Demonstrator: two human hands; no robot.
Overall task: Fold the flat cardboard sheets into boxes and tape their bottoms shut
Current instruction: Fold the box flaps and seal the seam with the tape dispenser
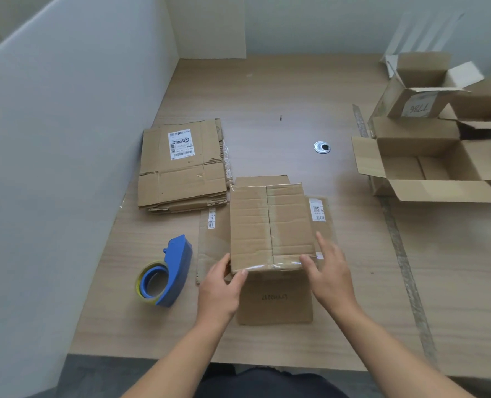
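Note:
A folded cardboard box (270,225) stands bottom-up in the middle of the table, a strip of clear tape running along its centre seam. Its open flaps lie spread on the table around it. My left hand (221,285) holds the box's near left corner, thumb on the top edge and fingers round the side. My right hand (327,268) lies flat against the near right side, fingers straight. A stack of flat cardboard sheets (181,165) lies to the left, behind. A blue tape dispenser (166,274) with a yellowish roll lies left of the box.
Several folded open boxes (428,156) crowd the table's right side, one (419,90) labelled 7786. A round metal grommet (322,147) sits in the tabletop behind the box. A grey partition wall (66,139) borders the left edge. The table's near edge (238,361) runs just before me.

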